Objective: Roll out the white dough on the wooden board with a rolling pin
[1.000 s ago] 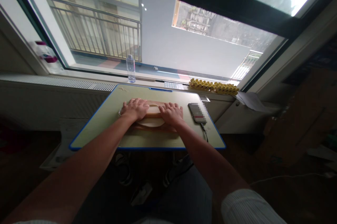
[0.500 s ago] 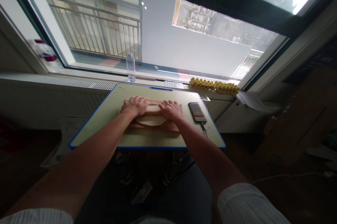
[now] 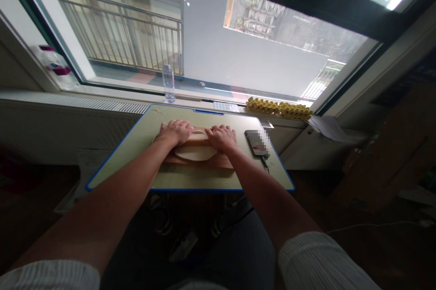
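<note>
A flat sheet of pale dough (image 3: 195,154) lies on a wooden board (image 3: 223,162) in the middle of the small table. Across the dough rests a wooden rolling pin (image 3: 198,142), its middle showing between my hands. My left hand (image 3: 176,132) is closed over the pin's left part, and my right hand (image 3: 222,137) over its right part. Both palms face down, with the fingers curled over the far side. The hands hide the pin's ends and some of the dough.
On the table's right lies a phone (image 3: 257,143) with a cable. The pale green table (image 3: 126,162) has a blue edge. Along the windowsill stand a clear bottle (image 3: 169,84), a yellow egg tray (image 3: 277,108) and, far left, a larger bottle (image 3: 57,67).
The view has shifted slightly. Both hands stay on the rolling pin, and any movement of it over the dough is too small to be sure of.
</note>
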`<action>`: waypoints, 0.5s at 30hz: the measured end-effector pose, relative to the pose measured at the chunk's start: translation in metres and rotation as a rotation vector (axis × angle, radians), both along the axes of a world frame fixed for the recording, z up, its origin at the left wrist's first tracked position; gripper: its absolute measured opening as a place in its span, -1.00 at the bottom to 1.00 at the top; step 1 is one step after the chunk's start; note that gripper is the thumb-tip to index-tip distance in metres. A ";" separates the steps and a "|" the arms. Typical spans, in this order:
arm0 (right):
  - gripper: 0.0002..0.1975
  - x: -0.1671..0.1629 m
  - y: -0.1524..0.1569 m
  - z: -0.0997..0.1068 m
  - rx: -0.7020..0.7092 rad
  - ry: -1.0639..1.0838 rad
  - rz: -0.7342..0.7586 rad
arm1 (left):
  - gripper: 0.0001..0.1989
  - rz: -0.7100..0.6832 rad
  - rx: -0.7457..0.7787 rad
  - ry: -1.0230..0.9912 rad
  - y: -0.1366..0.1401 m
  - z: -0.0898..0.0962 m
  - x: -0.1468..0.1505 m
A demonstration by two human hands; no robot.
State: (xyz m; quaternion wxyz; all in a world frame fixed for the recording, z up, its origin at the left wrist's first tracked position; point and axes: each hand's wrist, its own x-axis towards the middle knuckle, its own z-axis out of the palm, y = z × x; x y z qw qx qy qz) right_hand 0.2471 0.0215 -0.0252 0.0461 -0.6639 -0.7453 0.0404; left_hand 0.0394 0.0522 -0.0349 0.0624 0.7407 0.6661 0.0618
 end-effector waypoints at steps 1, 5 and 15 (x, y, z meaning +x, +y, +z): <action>-0.35 0.000 0.002 -0.001 0.016 0.018 -0.021 | -0.29 0.003 0.013 -0.003 0.001 0.000 0.000; -0.35 -0.001 0.012 -0.004 0.053 0.060 -0.055 | -0.34 0.009 0.098 -0.021 0.007 -0.001 0.000; -0.29 -0.002 0.027 -0.004 0.070 0.112 -0.089 | -0.38 0.077 0.286 -0.041 0.022 -0.002 0.001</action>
